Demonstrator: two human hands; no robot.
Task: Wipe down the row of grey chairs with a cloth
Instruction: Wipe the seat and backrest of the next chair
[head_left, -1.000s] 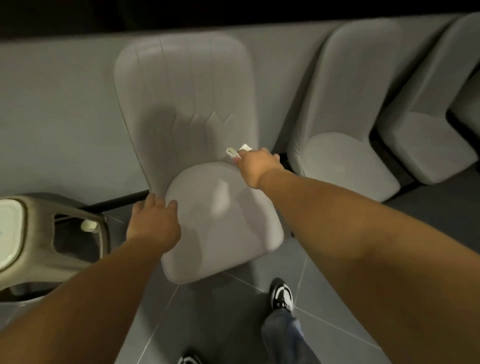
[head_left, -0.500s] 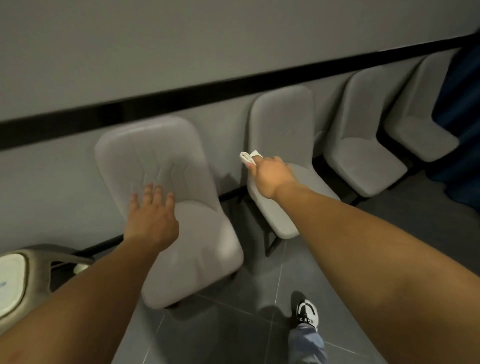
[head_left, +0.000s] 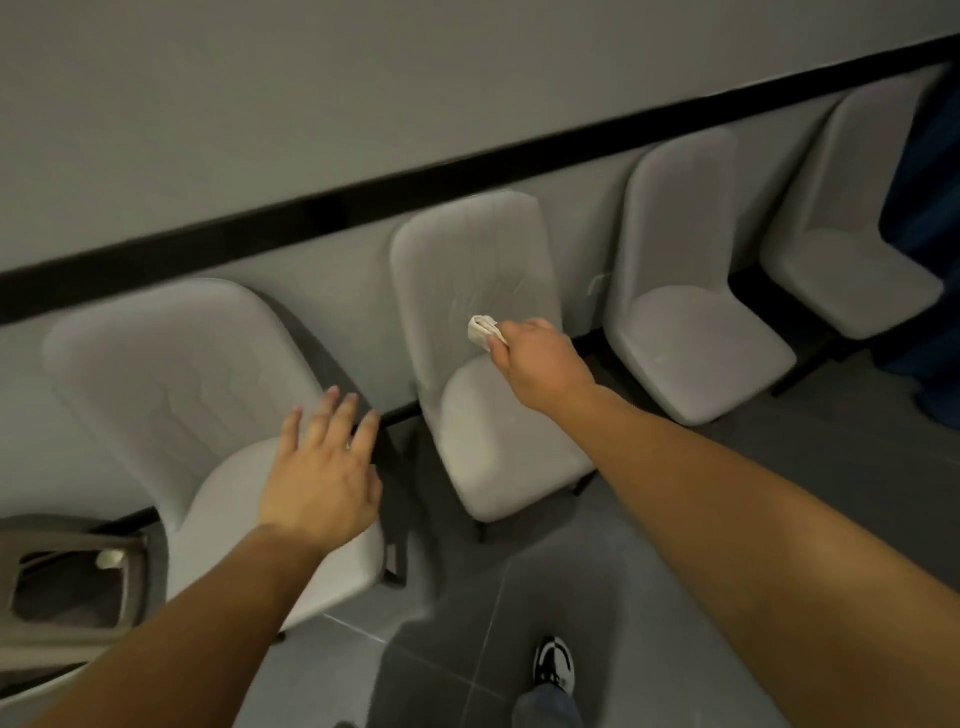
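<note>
Cloth bunched in right hand against second chair's backrest.

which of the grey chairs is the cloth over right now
The second grey padded chair from the left: the right hand holds the crumpled white cloth in front of its backrest. The other three have no cloth near them.

No text, label, brand, number or sign could be read anywhere in the view.
</note>
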